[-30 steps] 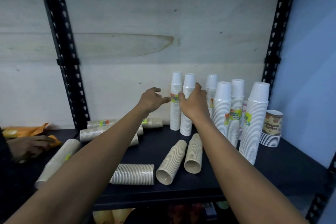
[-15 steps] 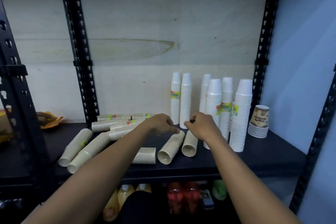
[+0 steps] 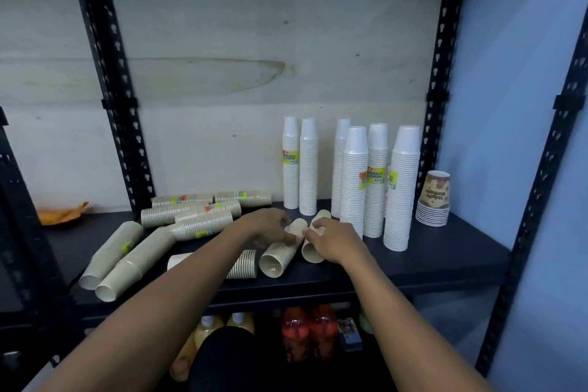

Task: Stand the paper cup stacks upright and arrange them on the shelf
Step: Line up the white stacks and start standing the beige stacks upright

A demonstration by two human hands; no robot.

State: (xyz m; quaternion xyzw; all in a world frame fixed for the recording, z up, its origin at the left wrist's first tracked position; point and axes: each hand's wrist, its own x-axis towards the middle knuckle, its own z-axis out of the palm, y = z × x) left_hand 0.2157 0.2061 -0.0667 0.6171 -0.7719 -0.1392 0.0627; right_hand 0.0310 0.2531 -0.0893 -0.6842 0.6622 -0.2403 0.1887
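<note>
Orange bag [image 3: 62, 215]: lies at the far left of the shelf [image 3: 445, 251], near its back edge.
Long stacks [image 3: 111, 259]: two beige ones lie on their sides at the front left corner, mouths toward the front edge.
Back pile [image 3: 203, 210]: several labelled beige stacks lie on their sides near the back edge, left of the middle.
Short stack [image 3: 243, 264]: lies near the front edge, partly hidden by the left forearm.
Left hand [image 3: 270, 229]: its fingers are curled over the narrow end of the first middle stack [image 3: 276, 259], which lies in the middle of the shelf.
Right hand [image 3: 331, 242]: its fingers are curled around the second middle stack [image 3: 313, 247], which lies just beside the first.
White stacks [image 3: 354, 181]: at least six stand upright, close together, right of the middle near the back edge.
Printed cups [image 3: 434, 200]: a short stack stands at the back right corner.
</note>
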